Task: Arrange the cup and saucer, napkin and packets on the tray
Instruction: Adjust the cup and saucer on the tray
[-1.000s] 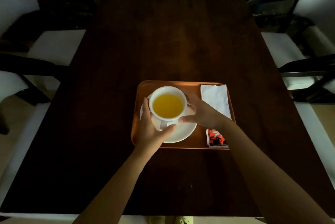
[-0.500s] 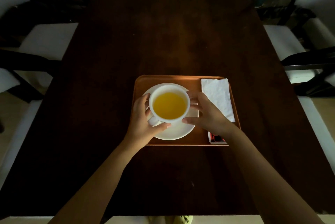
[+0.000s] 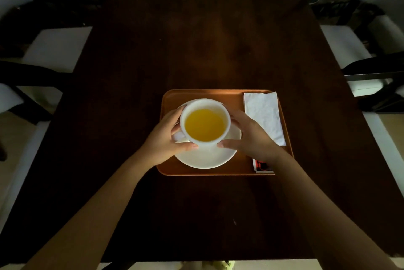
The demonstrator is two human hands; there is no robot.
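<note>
A white cup [image 3: 205, 103] full of yellow liquid sits over a white saucer [image 3: 205, 158] on the orange tray [image 3: 196, 95]. My left hand [image 3: 162, 138] wraps the cup's left side, where the handle points. My right hand [image 3: 251, 136] cups its right side. I cannot tell whether the cup rests on the saucer or hovers just above it. A folded white napkin [image 3: 264, 116] lies along the tray's right side. A red and white packet [image 3: 261, 166] lies at the tray's near right corner, partly hidden under my right wrist.
The tray stands on a dark wooden table [image 3: 203, 40]. White-cushioned dark chairs stand at the left [image 3: 54, 49] and right [image 3: 347, 44] sides. The table's near edge [image 3: 218, 262] runs just below my forearms.
The cup has turned so that its handle now points left instead of toward me, and both hands have shifted with it. The view has tilted slightly.
</note>
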